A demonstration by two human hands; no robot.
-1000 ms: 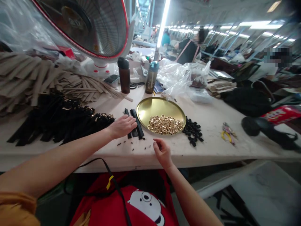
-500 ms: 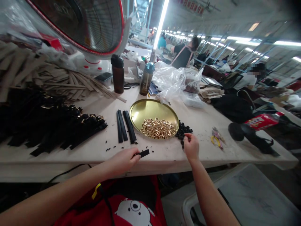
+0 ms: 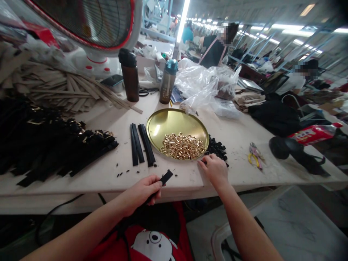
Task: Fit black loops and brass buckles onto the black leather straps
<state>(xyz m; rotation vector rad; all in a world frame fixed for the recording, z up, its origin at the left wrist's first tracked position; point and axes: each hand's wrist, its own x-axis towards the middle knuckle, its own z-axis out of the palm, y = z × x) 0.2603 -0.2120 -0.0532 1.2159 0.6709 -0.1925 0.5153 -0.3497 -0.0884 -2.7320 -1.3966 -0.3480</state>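
Observation:
My left hand [image 3: 144, 192] is closed round a black strap [image 3: 165, 178] at the table's near edge, with the strap's end sticking up to the right. My right hand [image 3: 214, 169] rests beside a heap of small black pieces [image 3: 216, 148], fingers curled and pinched at the pile; what it holds I cannot make out. Just beyond lies a round gold tray [image 3: 168, 125] with a pile of gold metal buckles [image 3: 182, 146]. A few loose black straps [image 3: 141, 145] lie left of the tray.
A large pile of black straps with gold fittings [image 3: 54, 148] fills the left. Tan strips [image 3: 54, 88], a fan [image 3: 89, 25], two bottles [image 3: 130, 76], plastic bags [image 3: 201, 87], pliers [image 3: 254, 154] and a black bag [image 3: 277, 116] crowd the table. Other people work behind.
My left hand took a black strap from the loose ones and drew it back to the table's edge. My right hand went from the table's front edge to the black pieces.

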